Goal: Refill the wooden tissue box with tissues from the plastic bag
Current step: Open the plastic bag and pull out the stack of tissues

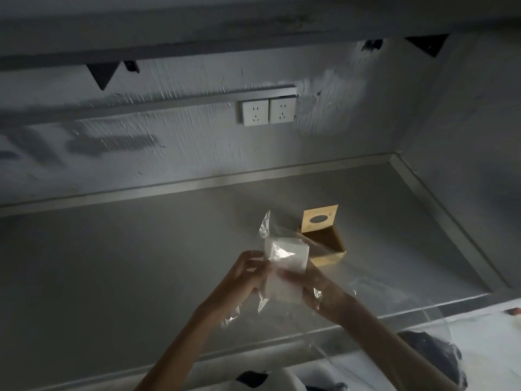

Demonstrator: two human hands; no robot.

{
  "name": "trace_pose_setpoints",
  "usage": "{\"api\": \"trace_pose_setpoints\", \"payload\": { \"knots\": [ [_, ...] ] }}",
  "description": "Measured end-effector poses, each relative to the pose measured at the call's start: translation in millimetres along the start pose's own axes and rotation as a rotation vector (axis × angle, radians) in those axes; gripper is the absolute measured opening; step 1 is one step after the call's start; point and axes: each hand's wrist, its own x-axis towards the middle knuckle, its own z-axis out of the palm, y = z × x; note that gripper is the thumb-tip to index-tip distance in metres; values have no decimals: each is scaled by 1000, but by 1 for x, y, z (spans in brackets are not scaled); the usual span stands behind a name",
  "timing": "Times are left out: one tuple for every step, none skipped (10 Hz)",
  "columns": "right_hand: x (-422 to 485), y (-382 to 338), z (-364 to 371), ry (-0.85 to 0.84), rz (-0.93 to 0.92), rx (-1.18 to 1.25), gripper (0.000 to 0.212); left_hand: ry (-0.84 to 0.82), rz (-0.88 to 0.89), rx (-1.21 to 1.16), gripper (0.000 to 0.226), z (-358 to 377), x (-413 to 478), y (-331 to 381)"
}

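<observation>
A dim scene is viewed from above, looking down over two bare forearms that are stretched out above a grey worktop; a white stack of tissues is held up in the air between the hands, wrapped in a clear, crinkled bag. The left hand is curled round the left edge of the bag and grips it; the right hand is closed on the lower right of the tissues, and loose plastic is draped back over its wrist and forearm, so it seems to be reaching inside the bag, though this cannot be told for certain.

Just behind the tissues, a little to the right, the box is set on the worktop; its lid, with an oval slot, is stood up on end, and the inside is seen dark and, as far as can be told, empty. Two sockets are mounted on the wall behind.

The task is judged to be at an early to middle stage: the box is opened and ready; the tissues are not yet freed from the bag; they are yet to be drawn out, laid in the box, and the lid closed.
</observation>
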Motion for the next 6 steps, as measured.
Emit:
{"api": "trace_pose_setpoints", "payload": {
  "knots": [
    [-4,-9,11,13,-59,56,60,43,13,19,26,10,-3,6],
    [-11,-15,9,-33,-133,278,97,58,-51,-6,39,6,-6,10],
    [-12,-19,8,-115,-123,325,70,-7,-113,-106,39,-1,-10,7],
    [-7,-14,8,-104,-69,329,46,-18,-161,-174,29,-9,-12,3],
    [-7,-13,9,-159,-14,363,56,28,-165,-173,23,-16,-14,-1],
    [-9,-10,8,-197,86,378,53,119,-129,-224,17,-22,-16,-4]
  ]
}}
